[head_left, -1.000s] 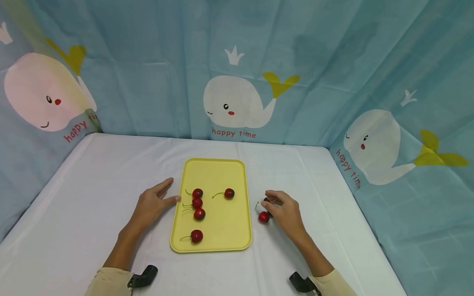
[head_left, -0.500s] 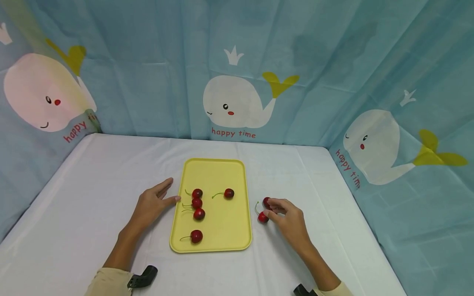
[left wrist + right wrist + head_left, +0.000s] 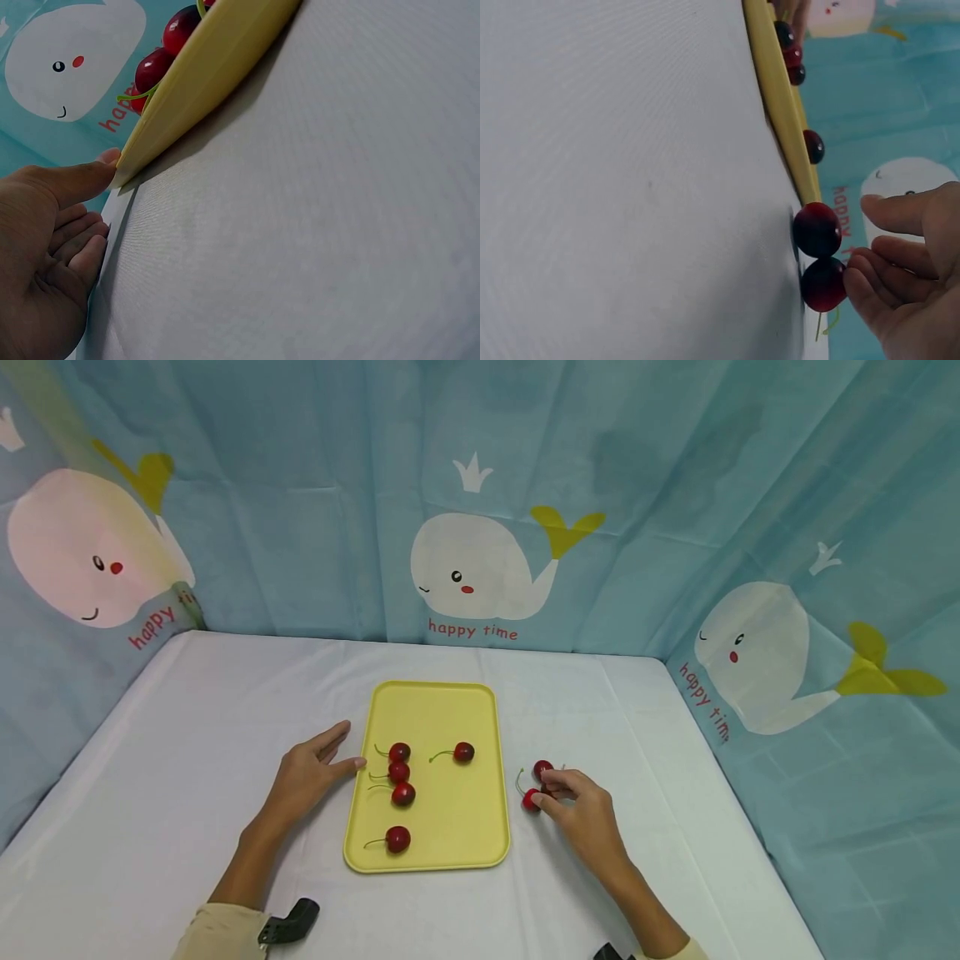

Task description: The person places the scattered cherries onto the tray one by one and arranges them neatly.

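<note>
In the head view a yellow tray (image 3: 450,710) holds several red cherries with green stems, among them a single cherry (image 3: 464,752) on its right half. My left hand (image 3: 311,775) lies at the tray's left side, its thumb touching the rim and the other fingers extended. Right of the tray, my right hand (image 3: 587,810) reaches over loose cherries on the cloth. One is the front cherry (image 3: 531,800), another the rear cherry (image 3: 543,768); a dark bit between them is mostly covered by fingers. The right wrist view shows thumb and fingers apart, fingertips against or close beside the lower cherry (image 3: 823,285).
A white cloth (image 3: 247,710) covers the table. Light blue curtains (image 3: 322,510) printed with whales enclose its back and sides. Dark wrist devices, such as the left one (image 3: 291,921), sit by the sleeves.
My right hand has drawn back slightly to the right and toward me, exposing the rear cherry. The left hand, the tray and its cherries keep their places.
</note>
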Tool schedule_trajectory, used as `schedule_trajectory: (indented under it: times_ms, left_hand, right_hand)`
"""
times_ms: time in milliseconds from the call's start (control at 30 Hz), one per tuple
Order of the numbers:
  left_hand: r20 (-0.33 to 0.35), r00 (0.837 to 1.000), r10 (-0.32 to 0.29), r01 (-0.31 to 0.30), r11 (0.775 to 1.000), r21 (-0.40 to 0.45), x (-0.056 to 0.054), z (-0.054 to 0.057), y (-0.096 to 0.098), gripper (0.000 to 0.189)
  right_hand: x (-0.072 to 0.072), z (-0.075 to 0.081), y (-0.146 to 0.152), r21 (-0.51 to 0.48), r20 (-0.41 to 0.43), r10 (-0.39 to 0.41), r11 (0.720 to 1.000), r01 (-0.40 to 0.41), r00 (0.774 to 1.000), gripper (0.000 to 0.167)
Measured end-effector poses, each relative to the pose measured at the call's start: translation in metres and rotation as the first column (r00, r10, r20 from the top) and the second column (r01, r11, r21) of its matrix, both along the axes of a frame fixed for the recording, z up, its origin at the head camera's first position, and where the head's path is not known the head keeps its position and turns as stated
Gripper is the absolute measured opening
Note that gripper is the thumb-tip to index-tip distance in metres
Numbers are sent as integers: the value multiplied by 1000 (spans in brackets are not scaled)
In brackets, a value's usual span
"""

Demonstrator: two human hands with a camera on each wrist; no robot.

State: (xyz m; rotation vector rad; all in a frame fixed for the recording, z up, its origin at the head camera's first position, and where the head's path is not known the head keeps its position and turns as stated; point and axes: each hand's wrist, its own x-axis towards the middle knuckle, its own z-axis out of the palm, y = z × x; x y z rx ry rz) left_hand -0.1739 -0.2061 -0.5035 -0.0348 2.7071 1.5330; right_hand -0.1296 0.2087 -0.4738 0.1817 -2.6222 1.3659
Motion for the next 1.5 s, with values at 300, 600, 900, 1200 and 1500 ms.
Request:
schedule_trajectory:
  times_ms: [300, 600, 900, 1200, 1500]
  left_hand:
    - [-2, 1000, 0, 0, 1000, 2, 0, 0, 0, 85]
    - [0, 1000, 0, 0, 1000, 5, 0, 0, 0, 84]
    - [10, 1000, 2, -1, 1000, -7, 0, 1, 1, 84]
    - [-2, 1000, -4, 4, 1000, -2, 0, 0, 1, 85]
    - [10, 1000, 5, -5, 1000, 4, 1, 1, 1, 84]
  right_hand:
    - [1, -2, -6, 76, -10, 25, 997, -25, 1000, 37]
    - [0, -9, -7, 174, 35, 25, 984, -31, 999, 38]
    - [-2, -10, -8, 204, 98, 9, 978, -29, 995, 38]
    - [-1, -11, -6, 184, 92, 19, 982, -35, 996, 39]
    - [1, -8, -4, 151, 88, 10, 988, -23, 996, 40]
